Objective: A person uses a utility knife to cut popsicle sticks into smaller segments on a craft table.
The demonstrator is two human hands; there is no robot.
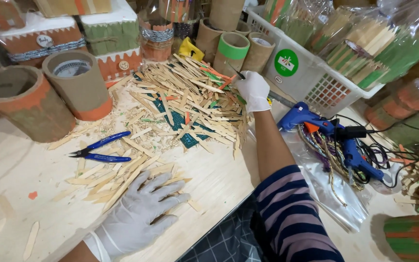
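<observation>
A heap of pale wooden craft sticks covers a green cutting mat near the far middle of a light wooden tabletop; a smaller scatter of cut stick pieces lies closer to the person. The left hand, in a white glove, rests flat with fingers spread on the near edge of that scatter, gripping nothing; the right hand, also gloved, reaches to the far side of the heap, its fingers closed around a thin dark-tipped tool. The hands are well apart. Blue-handled cutting pliers lie on the table left of the scatter; a blue glue gun sits just right of the right forearm, among tangled cords. Cardboard tubes with orange trim stand at far left; a white plastic basket of bagged painted sticks sits at far right.
</observation>
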